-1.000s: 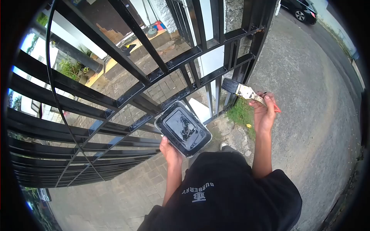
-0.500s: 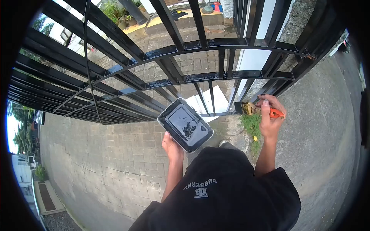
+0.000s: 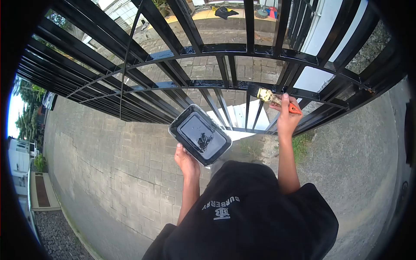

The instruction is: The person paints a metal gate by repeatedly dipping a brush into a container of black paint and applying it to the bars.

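My left hand (image 3: 187, 161) grips the near edge of a rectangular paint tray (image 3: 219, 154), whose inside is coated with black paint. In my right hand (image 3: 286, 115) is a paintbrush (image 3: 265, 94) with an orange-tipped handle and a paint-spattered ferrule. Its dark bristles point left and overlap the lower horizontal rail of the black metal gate (image 3: 208, 83). Wet-looking gloss shows along both rails. The tray hangs below the rails, left of the brush.
White sheets (image 3: 236, 116) lie on the ground behind the bars. Paving blocks (image 3: 130, 160) cover the ground at left, with rough concrete (image 3: 346, 160) at right. Grass (image 3: 302, 145) grows near the gate's foot. A thin black cable (image 3: 124, 69) hangs down in front of the bars.
My right hand has brought the brush up and left, from low by the bars to the lower rail. The tray has shifted slightly left in view, and the camera's view has turned a little.
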`<state>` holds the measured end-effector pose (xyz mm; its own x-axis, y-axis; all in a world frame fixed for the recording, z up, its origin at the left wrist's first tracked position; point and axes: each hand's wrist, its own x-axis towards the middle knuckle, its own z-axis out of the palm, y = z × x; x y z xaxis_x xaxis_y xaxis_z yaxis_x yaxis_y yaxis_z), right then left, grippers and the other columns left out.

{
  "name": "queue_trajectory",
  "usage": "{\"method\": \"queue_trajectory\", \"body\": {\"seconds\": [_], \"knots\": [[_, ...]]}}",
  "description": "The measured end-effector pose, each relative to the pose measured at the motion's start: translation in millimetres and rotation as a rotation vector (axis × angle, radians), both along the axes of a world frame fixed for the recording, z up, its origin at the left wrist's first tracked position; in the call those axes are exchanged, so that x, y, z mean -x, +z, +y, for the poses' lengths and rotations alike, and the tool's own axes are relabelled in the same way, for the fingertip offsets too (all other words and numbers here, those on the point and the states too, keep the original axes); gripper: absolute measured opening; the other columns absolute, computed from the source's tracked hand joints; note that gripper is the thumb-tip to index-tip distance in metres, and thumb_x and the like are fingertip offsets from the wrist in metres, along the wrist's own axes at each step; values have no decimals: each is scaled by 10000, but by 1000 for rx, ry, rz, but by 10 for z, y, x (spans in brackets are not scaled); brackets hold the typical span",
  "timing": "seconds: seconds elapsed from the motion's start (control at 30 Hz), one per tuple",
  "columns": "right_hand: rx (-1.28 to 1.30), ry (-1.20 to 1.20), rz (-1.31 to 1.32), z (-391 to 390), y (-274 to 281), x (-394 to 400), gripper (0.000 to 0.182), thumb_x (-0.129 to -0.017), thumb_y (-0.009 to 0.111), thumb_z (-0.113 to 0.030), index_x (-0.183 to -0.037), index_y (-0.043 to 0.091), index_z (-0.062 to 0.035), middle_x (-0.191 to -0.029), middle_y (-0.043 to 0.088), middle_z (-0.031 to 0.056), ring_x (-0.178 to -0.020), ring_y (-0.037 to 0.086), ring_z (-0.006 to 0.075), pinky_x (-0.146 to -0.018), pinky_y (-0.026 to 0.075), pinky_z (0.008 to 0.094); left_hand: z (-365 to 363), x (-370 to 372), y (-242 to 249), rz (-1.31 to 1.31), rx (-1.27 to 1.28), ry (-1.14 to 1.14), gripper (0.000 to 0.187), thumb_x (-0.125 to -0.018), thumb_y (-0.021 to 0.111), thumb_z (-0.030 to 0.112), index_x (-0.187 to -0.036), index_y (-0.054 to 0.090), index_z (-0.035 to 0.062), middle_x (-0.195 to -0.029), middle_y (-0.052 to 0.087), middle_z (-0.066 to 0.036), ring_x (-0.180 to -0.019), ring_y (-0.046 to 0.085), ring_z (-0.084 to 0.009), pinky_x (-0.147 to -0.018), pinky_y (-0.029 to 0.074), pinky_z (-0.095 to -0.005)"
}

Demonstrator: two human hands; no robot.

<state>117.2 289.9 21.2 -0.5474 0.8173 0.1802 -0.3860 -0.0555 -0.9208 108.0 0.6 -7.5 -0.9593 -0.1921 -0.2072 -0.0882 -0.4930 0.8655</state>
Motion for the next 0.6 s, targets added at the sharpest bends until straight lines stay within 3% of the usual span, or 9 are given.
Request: {"method": "queue_trajectory", "body": {"seconds": [0.23,0.33,0.4,0.6], "knots": [[-8,-52,19,-104,-311,592,271,-928,589,-190,-828,594,62,-723,620,87,-643,650,137,-579,543,255,-94,44,92,-22,4,46,329,-954,496,353,-945,540,27,-856,559,-16,-805,569,-128,-719,482,-299],[-106,-78,-52,-131,-452,652,289,-927,590,-207,-798,598,52,-683,620,79,-616,646,126,-546,506,235,-136,33,28,-23,24,16,408,-952,476,394,-1046,539,2,-949,585,-50,-873,583,-156,-770,486,-320],[-188,30,-159,-106,-453,613,301,-927,591,-218,-778,598,43,-649,617,71,-599,645,126,-531,481,234,-119,-4,4,-22,43,34,435,-951,471,405,-1077,534,-5,-977,590,-62,-892,586,-163,-786,487,-326],[-77,1,-73,17,-432,702,293,-926,591,-215,-773,599,34,-645,618,67,-609,657,139,-541,496,244,-66,-94,-52,-50,44,27,455,-946,474,412,-1105,524,-11,-1014,594,-84,-922,592,-185,-798,492,-337]]}}
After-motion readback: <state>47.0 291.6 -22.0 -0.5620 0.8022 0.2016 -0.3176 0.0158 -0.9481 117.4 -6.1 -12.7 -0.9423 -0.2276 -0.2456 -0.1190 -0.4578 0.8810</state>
